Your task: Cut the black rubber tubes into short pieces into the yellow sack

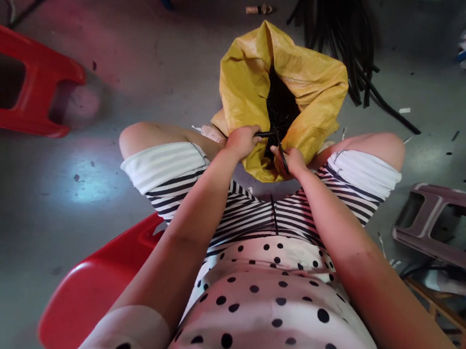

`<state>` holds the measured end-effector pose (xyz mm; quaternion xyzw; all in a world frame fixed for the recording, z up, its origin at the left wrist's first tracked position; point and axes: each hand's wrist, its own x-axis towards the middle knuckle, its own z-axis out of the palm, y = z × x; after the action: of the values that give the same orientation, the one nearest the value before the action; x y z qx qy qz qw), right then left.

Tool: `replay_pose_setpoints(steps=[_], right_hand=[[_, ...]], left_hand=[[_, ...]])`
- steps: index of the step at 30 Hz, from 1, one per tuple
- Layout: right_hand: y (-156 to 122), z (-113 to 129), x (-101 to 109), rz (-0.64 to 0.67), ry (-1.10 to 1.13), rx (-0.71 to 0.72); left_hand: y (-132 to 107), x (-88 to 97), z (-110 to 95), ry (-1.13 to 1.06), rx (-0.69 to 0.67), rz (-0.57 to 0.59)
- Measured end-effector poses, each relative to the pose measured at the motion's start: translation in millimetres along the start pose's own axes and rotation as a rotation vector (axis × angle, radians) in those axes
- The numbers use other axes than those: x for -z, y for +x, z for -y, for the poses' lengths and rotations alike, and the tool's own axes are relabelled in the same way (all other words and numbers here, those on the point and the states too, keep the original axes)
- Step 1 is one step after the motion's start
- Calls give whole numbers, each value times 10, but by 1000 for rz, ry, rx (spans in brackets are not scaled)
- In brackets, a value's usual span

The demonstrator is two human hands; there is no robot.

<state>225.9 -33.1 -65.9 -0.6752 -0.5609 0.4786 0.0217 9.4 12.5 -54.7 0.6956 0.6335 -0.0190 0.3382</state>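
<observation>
Between my knees stands a yellow woven sack with its rim rolled outward and dark pieces inside. My left hand is closed on a short black rubber strip over the near left of the sack's mouth. At the near right of the mouth, my right hand is wrapped round a pair of scissors. The scissors' blades point up toward the end of the strip. Whether the blades touch the strip I cannot make out.
Long black strips lie in a bundle beyond the sack. A red stool is at the left, a greyish-purple stool at the right. A red seat is under me. Small scraps dot the floor.
</observation>
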Motion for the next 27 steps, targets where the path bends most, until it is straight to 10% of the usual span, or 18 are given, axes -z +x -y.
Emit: replay_pose_setpoints(steps=[21,27], right_hand=[[22,0,27,-95,50,-34],[-4,-16,7,49,186,-62]], left_hand=[[10,26,49,-29,35,-29],[2,55,35,-60,44,-45]])
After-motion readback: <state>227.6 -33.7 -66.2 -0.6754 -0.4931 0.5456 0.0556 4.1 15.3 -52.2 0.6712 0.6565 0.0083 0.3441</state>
